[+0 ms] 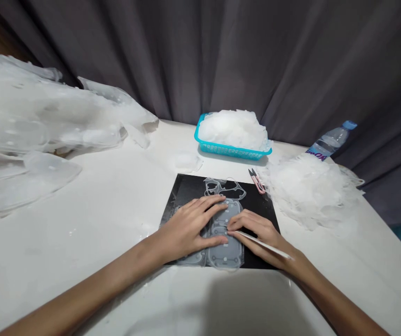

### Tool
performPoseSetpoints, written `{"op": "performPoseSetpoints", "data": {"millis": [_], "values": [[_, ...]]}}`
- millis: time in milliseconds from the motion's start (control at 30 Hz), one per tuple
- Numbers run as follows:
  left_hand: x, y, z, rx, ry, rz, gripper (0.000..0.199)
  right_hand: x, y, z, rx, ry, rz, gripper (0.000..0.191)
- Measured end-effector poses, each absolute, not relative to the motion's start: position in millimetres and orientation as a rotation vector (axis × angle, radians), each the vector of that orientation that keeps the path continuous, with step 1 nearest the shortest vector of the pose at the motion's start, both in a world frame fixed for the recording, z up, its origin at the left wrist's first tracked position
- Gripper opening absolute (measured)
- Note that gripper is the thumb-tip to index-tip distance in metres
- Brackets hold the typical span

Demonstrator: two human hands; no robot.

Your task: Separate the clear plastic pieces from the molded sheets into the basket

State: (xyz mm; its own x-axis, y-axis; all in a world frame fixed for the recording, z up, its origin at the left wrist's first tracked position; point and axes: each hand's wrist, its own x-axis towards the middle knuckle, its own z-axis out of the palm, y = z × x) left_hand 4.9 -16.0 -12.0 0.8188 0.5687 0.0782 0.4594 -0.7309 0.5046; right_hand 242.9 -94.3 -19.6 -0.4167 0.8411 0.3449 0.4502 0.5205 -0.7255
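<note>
Translucent moulded plastic pieces [225,254] lie on a black mat [259,261] on the white table. My left hand [191,224] rests flat over their left part, its fingers spread and the thumb pointing right. My right hand [256,231] is closed around a thin white pen-like tool [266,245], whose tip meets the pieces near their middle. The tip itself is too small to make out. A thin clear cut-out frame [233,190] lies at the top of the mat, beyond my fingertips.
Behind the mat is a blue basket [233,150] heaped with white translucent pieces. Pink-handled snips [257,182] lie at the mat's top right corner. A pile of clear scraps [312,186] and a water bottle [331,141] are at right, large plastic bags [46,112] at left.
</note>
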Motion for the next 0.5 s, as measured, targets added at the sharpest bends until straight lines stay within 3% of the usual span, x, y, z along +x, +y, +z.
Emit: {"op": "performPoseSetpoints", "data": {"millis": [500], "values": [[5.2, -13.7, -14.8, 2.511, 0.750, 0.318, 0.067, 249.2, -92.5, -22.0, -0.915, -2.319, 0.222, 0.015]]}}
